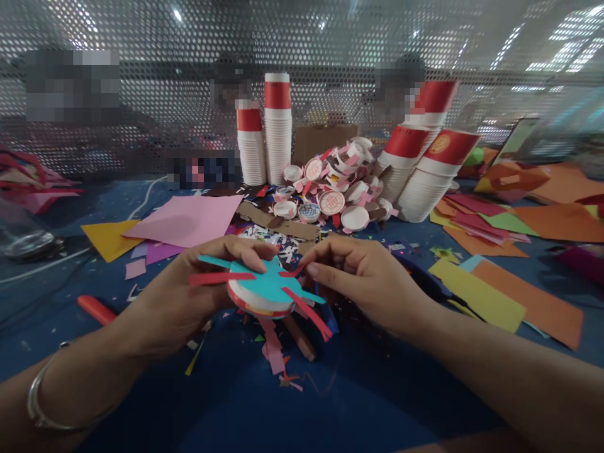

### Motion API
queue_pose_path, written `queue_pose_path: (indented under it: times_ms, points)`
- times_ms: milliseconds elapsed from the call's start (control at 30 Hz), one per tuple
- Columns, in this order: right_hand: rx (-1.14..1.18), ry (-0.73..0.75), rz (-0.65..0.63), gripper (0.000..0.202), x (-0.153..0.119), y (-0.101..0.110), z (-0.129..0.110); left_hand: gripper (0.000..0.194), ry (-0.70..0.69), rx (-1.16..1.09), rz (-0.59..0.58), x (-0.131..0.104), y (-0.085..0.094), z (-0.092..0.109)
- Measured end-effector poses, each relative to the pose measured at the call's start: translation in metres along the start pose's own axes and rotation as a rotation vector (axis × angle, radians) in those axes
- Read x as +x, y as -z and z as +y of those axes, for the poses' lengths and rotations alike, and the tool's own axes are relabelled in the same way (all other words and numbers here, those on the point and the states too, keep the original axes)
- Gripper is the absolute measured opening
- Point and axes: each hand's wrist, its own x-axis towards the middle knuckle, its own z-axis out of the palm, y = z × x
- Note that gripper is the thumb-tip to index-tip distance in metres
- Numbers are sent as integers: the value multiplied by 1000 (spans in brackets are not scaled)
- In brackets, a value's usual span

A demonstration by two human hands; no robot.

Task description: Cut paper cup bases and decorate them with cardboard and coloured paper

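Between my hands is a small round paper craft (pixel 264 283), white at the side and topped with turquoise paper. Red paper strips (pixel 309 311) stick out from it like legs, along with turquoise tabs. My left hand (pixel 202 289) is closed around its left side, thumb and fingers at the edge. With thumb and forefinger, my right hand (pixel 358 277) pinches the end of a red strip (pixel 293 272) at the craft's right side. A brown stick-like piece (pixel 299 338) and a pink paper strip (pixel 272 346) lie on the table underneath.
Stacks of red-and-white paper cups (pixel 278 138) flank a heap of small round paper pieces (pixel 331 202) at the back. Coloured paper sheets (pixel 189 220) lie left, more (pixel 528 302) right. A red handle (pixel 97 309) rests near my left forearm. Scraps litter the blue table (pixel 226 402).
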Motion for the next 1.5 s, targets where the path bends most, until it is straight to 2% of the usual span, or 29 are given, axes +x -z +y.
queue_pose_path:
  times_ms: [100, 200, 400, 533, 767, 900, 1000, 1100, 1233, 1300, 1500]
  points:
    - [28, -1, 19, 8, 0, 0, -4, 16, -122, 179, -87, 0, 4, 0]
    - [67, -22, 30, 11, -1, -1, -6, 11, -235, 351, -57, -1, 0, 4]
    - [91, -28, -1, 22, -3, -1, -6, 23, -450, 678, -10, -4, -5, 10]
    - [123, -25, -40, 25, -4, -1, -4, 32, -507, 793, -47, -6, -4, 7]
    - [119, -17, -48, 27, -4, -2, -3, 23, -444, 727, -108, -6, -8, 4]
    - [103, -14, -50, 21, -4, -2, -5, 20, -374, 586, -78, -5, -10, 3]
    - [59, -8, -29, 14, -4, -2, -6, 15, -301, 406, 22, -3, -14, 3]
    - [31, 4, -31, 11, -2, -1, -5, 13, -123, 207, 141, 1, -17, 3]
    - [-32, 68, 30, 18, -2, -1, -6, 20, 44, 128, 243, 5, -12, 0]
    - [-44, 92, 47, 21, -3, -1, -7, 22, 57, 111, 234, 6, -10, -2]
    - [26, 29, -32, 20, -3, -3, -8, 20, 18, 135, 59, 2, -16, -5]
